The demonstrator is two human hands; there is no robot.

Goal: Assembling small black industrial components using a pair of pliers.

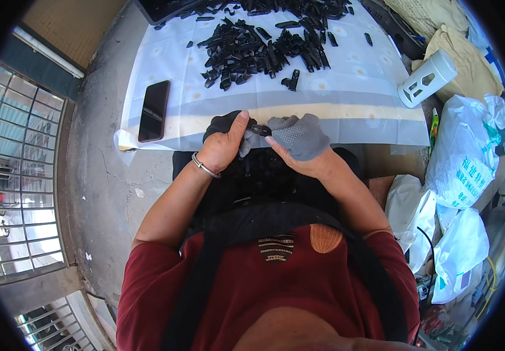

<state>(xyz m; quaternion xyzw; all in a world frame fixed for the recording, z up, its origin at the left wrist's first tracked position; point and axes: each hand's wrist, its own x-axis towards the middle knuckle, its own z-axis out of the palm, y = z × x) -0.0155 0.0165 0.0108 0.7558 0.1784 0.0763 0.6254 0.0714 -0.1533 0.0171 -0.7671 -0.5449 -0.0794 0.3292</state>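
Note:
Between my two hands, just off the table's near edge, is a small black plastic part (260, 130). My left hand (224, 139), in a dark glove that leaves the thumb bare, is closed at the part's left end. My right hand (300, 139), in a grey dotted glove with a bare thumb, pinches its right end. A heap of similar black parts (238, 52) lies farther back on the flower-patterned cloth, and a single black piece (291, 81) rests apart from it, nearer to me.
A dark phone (155, 111) lies at the left of the covered table (176, 58). On the right edge a white cylinder with cut-outs (428, 78) leans over. White plastic bags (462, 152) and a beige sack (448, 61) crowd the right side. A barred window (21, 169) stands at left.

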